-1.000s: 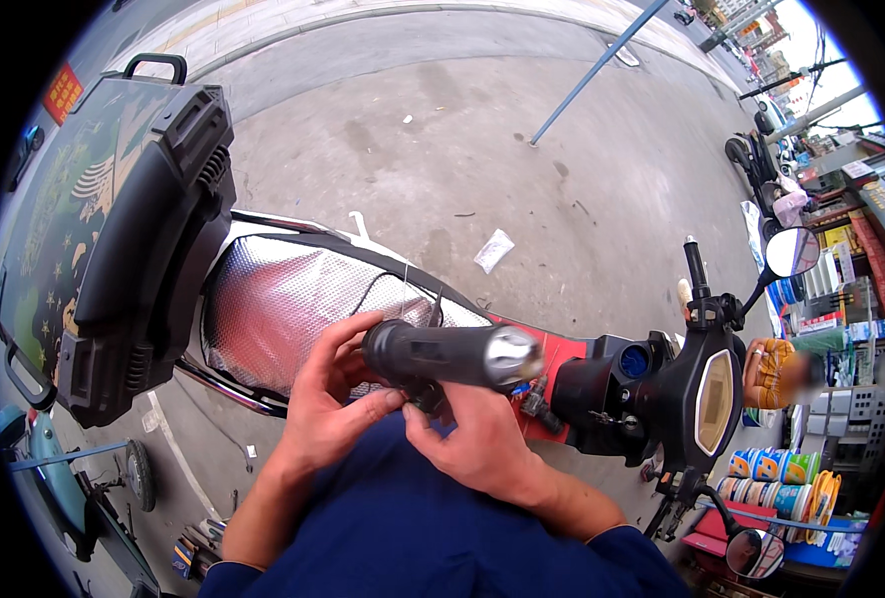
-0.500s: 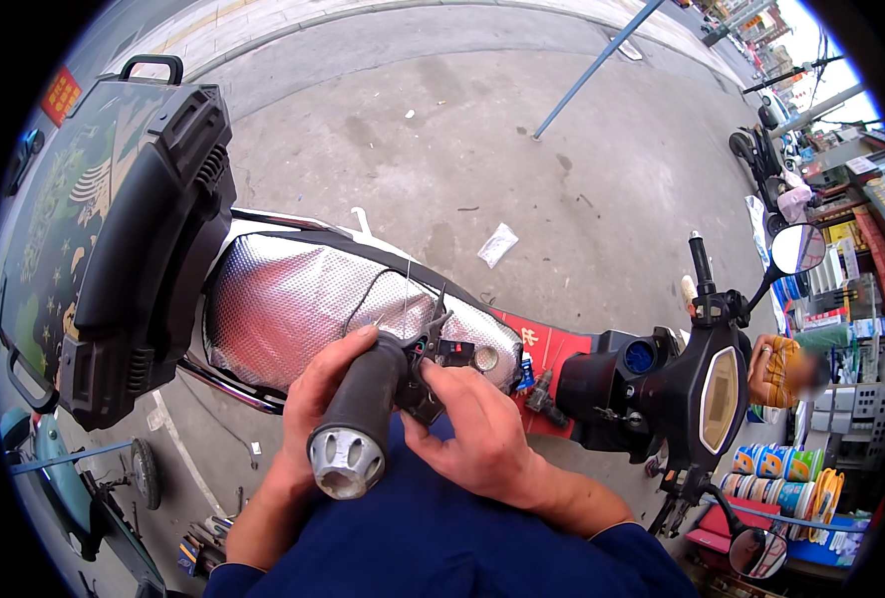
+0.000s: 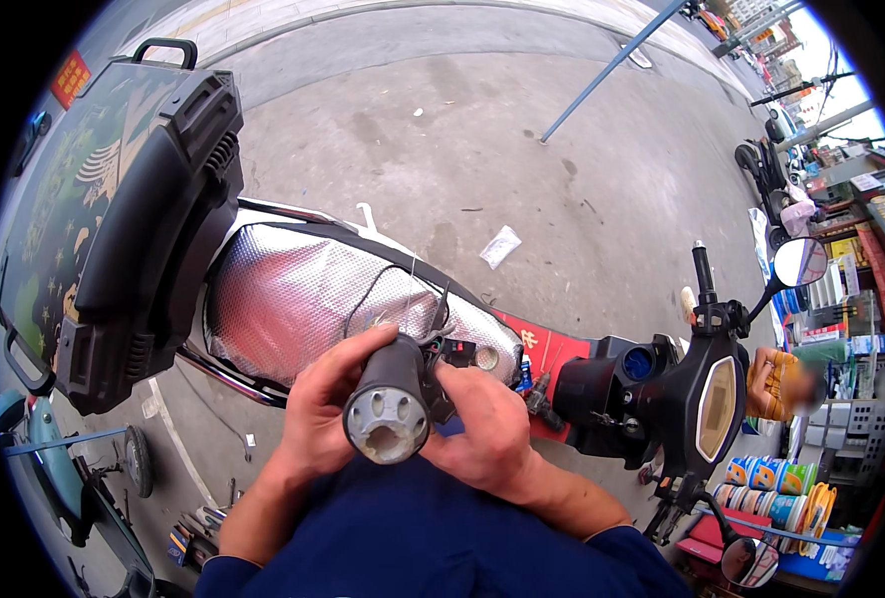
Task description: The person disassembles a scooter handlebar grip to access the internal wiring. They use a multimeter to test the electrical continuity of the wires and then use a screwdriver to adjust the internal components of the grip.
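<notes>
My left hand (image 3: 325,404) is wrapped round a black handlebar grip (image 3: 395,371) with a silver slotted end cap, which now points toward me. My right hand (image 3: 487,427) has its thumb and fingers closed on the small black switch housing (image 3: 457,352) at the grip's inner end. Thin wires come off the housing, and part of it is hidden behind the grip and my fingers. Both hands are above the silver quilted cover (image 3: 283,289) on a scooter's seat, close to its front end.
A large dark storage box (image 3: 153,229) sits at the scooter's rear. To the right are its handlebar (image 3: 702,399) and mirrors (image 3: 799,262). A power drill (image 3: 542,401) lies on the red footboard. A blue pole (image 3: 612,70) slants beyond; a person (image 3: 771,384) is beside shop goods.
The grip has swung so its end cap faces me more squarely, moving right and up. Both hands have turned with it and keep their hold.
</notes>
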Demonstrator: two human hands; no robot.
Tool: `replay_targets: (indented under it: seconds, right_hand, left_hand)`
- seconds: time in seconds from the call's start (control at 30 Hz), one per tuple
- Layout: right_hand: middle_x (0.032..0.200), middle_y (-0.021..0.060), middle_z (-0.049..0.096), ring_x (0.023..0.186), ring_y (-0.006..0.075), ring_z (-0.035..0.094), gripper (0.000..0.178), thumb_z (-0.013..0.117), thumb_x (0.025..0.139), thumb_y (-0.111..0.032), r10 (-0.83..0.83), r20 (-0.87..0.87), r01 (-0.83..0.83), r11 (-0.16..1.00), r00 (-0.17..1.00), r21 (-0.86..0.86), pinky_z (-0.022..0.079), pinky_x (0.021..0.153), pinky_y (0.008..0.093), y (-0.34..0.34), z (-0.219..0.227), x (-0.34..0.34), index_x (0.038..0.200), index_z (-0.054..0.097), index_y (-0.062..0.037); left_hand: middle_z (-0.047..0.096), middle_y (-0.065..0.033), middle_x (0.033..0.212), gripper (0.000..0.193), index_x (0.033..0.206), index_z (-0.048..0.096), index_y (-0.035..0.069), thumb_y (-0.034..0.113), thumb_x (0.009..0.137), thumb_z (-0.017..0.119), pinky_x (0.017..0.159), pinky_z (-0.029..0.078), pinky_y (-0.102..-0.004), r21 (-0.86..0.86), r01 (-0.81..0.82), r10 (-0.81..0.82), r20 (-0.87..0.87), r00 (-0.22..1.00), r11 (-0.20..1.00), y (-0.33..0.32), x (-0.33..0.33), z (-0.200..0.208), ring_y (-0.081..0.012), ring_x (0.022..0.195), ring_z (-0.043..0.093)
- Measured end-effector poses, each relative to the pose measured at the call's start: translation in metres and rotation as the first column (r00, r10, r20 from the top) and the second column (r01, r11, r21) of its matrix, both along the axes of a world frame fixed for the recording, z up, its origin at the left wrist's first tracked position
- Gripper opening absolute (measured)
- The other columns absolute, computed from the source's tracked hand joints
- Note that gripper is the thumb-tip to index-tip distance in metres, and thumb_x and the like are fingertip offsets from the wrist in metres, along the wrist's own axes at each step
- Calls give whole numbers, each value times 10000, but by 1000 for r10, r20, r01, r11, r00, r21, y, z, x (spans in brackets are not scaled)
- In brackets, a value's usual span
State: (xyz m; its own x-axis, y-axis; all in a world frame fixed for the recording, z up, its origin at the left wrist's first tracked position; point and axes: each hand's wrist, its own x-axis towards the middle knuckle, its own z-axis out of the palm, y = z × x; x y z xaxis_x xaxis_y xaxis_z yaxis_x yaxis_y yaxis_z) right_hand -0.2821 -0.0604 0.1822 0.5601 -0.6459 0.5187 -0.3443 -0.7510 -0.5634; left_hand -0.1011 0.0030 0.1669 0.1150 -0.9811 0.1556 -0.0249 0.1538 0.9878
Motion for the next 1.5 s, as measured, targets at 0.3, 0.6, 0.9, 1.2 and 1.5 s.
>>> replay_targets:
  seconds: [0.3, 0.6, 0.9, 1.2, 1.5]
  right_hand:
    - [842, 164, 610, 696, 307, 631, 447, 761, 699, -58, 9, 35, -12, 997, 999, 82, 527, 604, 368, 1, 0, 1, 1088, 573, 54]
    - [858, 158, 615, 711, 299, 638, 445, 761, 700, -57, 11, 50, -13, 999, 999, 40, 542, 626, 359, 0, -3, 3, 1093, 582, 51]
    - [890, 167, 628, 730, 307, 647, 489, 788, 678, -37, 27, 55, -26, 1000, 998, -6, 540, 634, 359, -1, -1, 2, 1108, 575, 55]
    - [881, 166, 625, 719, 302, 644, 490, 768, 675, -14, 33, 77, -34, 999, 997, 8, 541, 621, 357, -2, -4, 2, 1114, 563, 62]
    - [906, 129, 636, 764, 180, 649, 445, 730, 754, -8, -30, 91, -15, 887, 995, 461, 544, 661, 313, 4, 1, -1, 1159, 553, 34]
  left_hand:
    - [524, -134, 1343, 579, 1404, 460, -6, -154, 854, 563, 966, 504, -315, -36, 49, -53, -107, 993, 998, -1, -2, 6, -193, 1171, 584]
    - [548, -125, 1300, 655, 1389, 441, -15, 20, 819, 762, 986, 477, -330, -78, 58, -69, -139, 988, 995, 0, 1, -6, -187, 1152, 576]
    - [548, -89, 1208, 649, 1304, 482, 62, 47, 756, 830, 932, 502, -316, -10, -15, 13, -238, 971, 1000, 4, -5, -9, -182, 1091, 581]
    - [580, -96, 1173, 663, 1329, 469, 36, 33, 765, 817, 925, 500, -313, 49, -54, 62, -200, 978, 997, 3, -8, -2, -177, 1071, 591]
    - [569, -130, 1244, 654, 1402, 407, -14, -13, 832, 730, 945, 504, -329, 56, 8, 12, -344, 939, 998, 1, -9, -1, -198, 1098, 599]
